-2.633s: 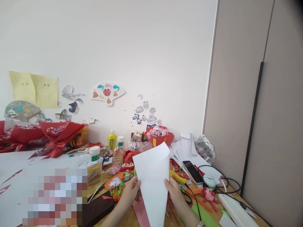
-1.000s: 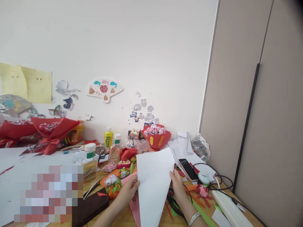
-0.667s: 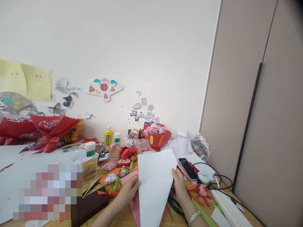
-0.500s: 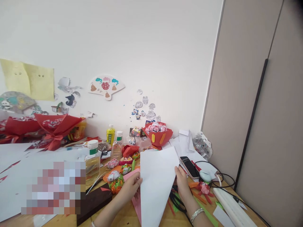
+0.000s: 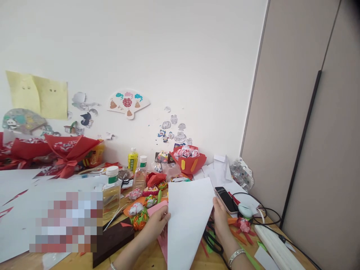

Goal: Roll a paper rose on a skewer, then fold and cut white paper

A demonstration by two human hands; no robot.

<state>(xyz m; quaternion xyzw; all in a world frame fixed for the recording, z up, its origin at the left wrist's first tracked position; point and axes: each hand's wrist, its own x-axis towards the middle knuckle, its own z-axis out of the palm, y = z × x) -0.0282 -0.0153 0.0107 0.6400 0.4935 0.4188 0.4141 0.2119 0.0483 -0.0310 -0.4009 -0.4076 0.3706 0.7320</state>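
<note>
A white sheet of paper [image 5: 188,221], wide at the top and narrowing downward like a folded cone, stands upright between my hands. My left hand [image 5: 159,222] grips its left edge, thumb in front and fingers behind. My right hand [image 5: 220,217] pinches the slanting right edge; some of its fingers are hidden behind the sheet. A pink sheet [image 5: 161,240] shows behind the paper by my left hand, and I cannot tell whether that hand holds it too. Black-handled scissors [image 5: 213,243] lie beneath my right wrist.
Paper flowers [image 5: 139,221] and clear bottles [image 5: 111,193] stand left of the paper. Behind it is a red-wrapped bouquet [image 5: 188,163]. A phone [image 5: 226,198], a cabled mouse [image 5: 245,210] and a white power strip [image 5: 277,245] lie right. A dark brown block [image 5: 114,242] sits left.
The paper's upper right corner has shifted slightly right and down along with my right hand. My left hand keeps its grip. The whole view has drifted a little.
</note>
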